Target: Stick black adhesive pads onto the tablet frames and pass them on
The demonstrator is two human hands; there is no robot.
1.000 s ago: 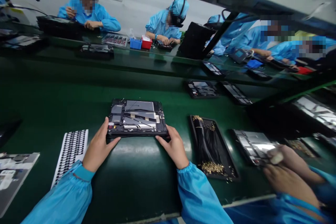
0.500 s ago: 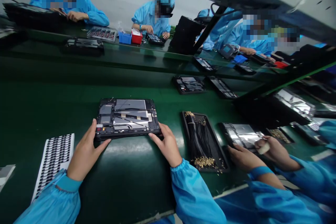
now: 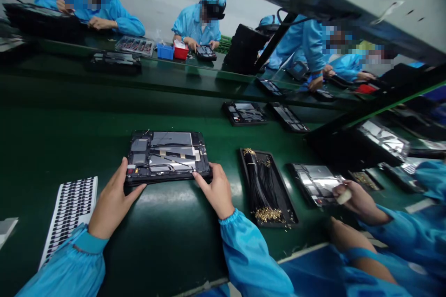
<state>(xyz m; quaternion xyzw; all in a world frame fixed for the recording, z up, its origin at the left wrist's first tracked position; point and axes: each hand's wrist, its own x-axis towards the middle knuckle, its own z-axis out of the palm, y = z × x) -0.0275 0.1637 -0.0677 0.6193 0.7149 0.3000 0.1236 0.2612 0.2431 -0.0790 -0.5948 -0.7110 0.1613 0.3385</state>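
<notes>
An opened tablet (image 3: 163, 158) flat on the green conveyor belt (image 3: 69, 148), its near edge held by the left hand (image 3: 113, 199) and right hand (image 3: 216, 190), fingers of both curled against the rim in what looks like a light grasp. Open belt between the wrists and along the tablet's far and left sides. Just beside the left hand, a sheet of black pads (image 3: 69, 218). Narrow gap right of the right hand, then a tray of black cables and gold screws (image 3: 268, 190). Farther right, a co-worker's hand (image 3: 358, 202) above a metal-backed panel (image 3: 315, 184).
</notes>
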